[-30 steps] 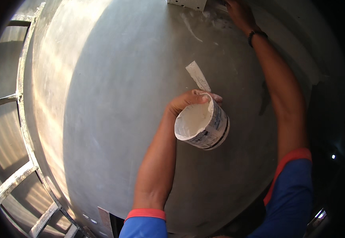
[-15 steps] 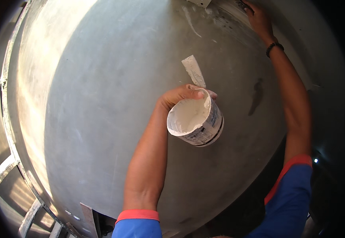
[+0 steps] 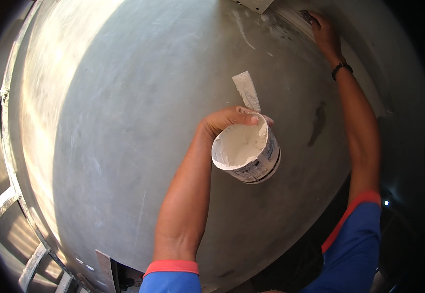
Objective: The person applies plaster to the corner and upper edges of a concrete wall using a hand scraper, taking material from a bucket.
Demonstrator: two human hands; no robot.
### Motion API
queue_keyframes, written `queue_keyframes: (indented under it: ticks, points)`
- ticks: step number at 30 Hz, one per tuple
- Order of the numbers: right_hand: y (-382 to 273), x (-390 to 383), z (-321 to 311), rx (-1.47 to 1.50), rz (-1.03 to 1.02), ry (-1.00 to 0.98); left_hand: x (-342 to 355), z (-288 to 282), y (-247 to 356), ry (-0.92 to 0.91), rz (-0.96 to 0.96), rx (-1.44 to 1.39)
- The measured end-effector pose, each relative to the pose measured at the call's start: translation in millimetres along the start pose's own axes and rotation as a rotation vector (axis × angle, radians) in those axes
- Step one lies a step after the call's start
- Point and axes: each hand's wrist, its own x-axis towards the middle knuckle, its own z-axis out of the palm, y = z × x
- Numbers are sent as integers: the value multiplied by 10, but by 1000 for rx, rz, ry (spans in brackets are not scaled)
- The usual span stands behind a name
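Note:
My left hand [image 3: 232, 119] grips the rim of a white plastic tub [image 3: 271, 156], thumb over the edge. Pale, creamy paste [image 3: 242, 144] coats its inside, and the mouth tilts toward me. From behind the same hand sticks up a flat, paste-smeared strip [image 3: 246, 90] like a putty scraper; its lower end is hidden. At the far right my outstretched right hand [image 3: 326, 36] is closed on a small dark object [image 3: 308, 18] against the grey surface, too unclear to name. Whitish smears [image 3: 283, 34] lie beside it.
A broad, curved grey surface [image 3: 124, 146] spreads under both arms. Along the left runs a curved metal frame with rungs [image 3: 8, 146]. A perforated bracket [image 3: 256, 5] juts in at the top. A flat metal piece [image 3: 106, 268] stands at the lower left.
My right hand has come slightly down, nearer to me, along the smeared edge with the dark object. The tub and left hand sit a little further right and lower in view.

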Motion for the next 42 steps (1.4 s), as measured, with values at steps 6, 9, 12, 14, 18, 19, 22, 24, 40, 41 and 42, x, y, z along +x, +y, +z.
queue_keyframes:
  ticks: [6,9,12,14,18,19,22,24,40,41,42]
  points:
    - [-556,134,-38,80,-8,-30,-40,12,11,0,-10,-53]
    - [-798,161,-30,66,5,22,-20,9,-1,7,6,-19]
    - [-816,164,47,55,-15,100,0,18,-24,1,-1,-36]
    - [-870,158,41,67,-37,110,-19,16,-19,5,-2,-44]
    - [-298,50,22,-99,-80,4,-9,49,-1,10,-6,-25]
    - [-76,43,74,-181,-94,-34,-12,56,2,13,-6,-29]
    - [-102,-24,60,-87,-136,1,2,19,-16,35,35,33]
    - [-507,47,-17,52,-95,34,-37,13,4,35,22,0]
    - [-734,53,-136,120,-15,7,-10,50,-11,34,13,-11]
    - [-823,92,-87,136,-24,36,-22,48,-14,38,8,-15]
    - [-915,137,-51,150,-35,67,-26,48,-13,41,5,-19]
